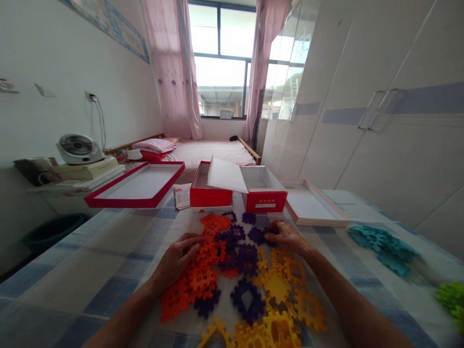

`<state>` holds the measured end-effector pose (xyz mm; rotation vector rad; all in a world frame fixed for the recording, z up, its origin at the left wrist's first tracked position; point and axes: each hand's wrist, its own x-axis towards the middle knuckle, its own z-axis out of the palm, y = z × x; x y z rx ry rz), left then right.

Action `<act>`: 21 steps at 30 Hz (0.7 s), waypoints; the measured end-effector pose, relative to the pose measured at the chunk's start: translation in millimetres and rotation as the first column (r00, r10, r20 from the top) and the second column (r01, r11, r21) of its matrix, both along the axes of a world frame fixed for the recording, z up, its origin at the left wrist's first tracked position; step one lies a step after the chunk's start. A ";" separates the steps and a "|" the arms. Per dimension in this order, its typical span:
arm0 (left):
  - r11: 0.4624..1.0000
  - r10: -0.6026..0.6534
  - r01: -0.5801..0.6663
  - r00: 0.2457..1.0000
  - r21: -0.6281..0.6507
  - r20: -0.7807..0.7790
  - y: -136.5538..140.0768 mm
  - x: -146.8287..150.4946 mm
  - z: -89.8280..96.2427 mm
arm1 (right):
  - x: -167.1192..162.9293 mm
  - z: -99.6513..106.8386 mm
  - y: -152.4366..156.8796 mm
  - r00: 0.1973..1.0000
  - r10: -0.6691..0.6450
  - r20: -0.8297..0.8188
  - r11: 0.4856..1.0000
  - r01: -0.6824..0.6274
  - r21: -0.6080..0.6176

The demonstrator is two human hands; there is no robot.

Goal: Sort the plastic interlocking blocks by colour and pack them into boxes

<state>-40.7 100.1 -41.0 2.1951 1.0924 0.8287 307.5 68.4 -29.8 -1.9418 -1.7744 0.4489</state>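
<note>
A spread of notched plastic building tiles lies before me on the table. My left hand [183,253] rests at the left edge of the orange tiles [203,278], its fingers stretched onto them with no grip visible. On the far side of the spread, my right hand [286,236] has its thumb and fingers closed on the edge of a purple tile [256,235]. More purple tiles, among them a ring-shaped one [248,299], lie down the middle. Yellow tiles [277,285] cover the near right, below my right hand.
Behind the tiles stand an open red box [266,200] and another red box [210,197], with a white panel [226,175] leaning across them. A red-rimmed lid [119,203] lies left, a pale lid [319,222] right. Teal tiles [384,246] and green pieces [451,302] sit farther right.
</note>
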 end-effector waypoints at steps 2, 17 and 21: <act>1.000 0.005 -0.005 1.000 -0.004 0.003 -0.1 0.4 0.4 | 2.7 5.5 -3.6 0.999 0.022 -0.031 1.000 -0.022 -0.020; 1.000 0.020 -0.020 1.000 0.009 0.001 -4.1 2.5 5.3 | -46.6 7.6 -20.5 0.993 0.018 0.115 1.000 -0.021 0.020; 1.000 0.030 -0.030 0.999 0.002 0.016 -5.0 3.1 6.9 | -36.0 12.5 -22.1 0.995 0.045 -0.092 0.999 -0.046 -0.004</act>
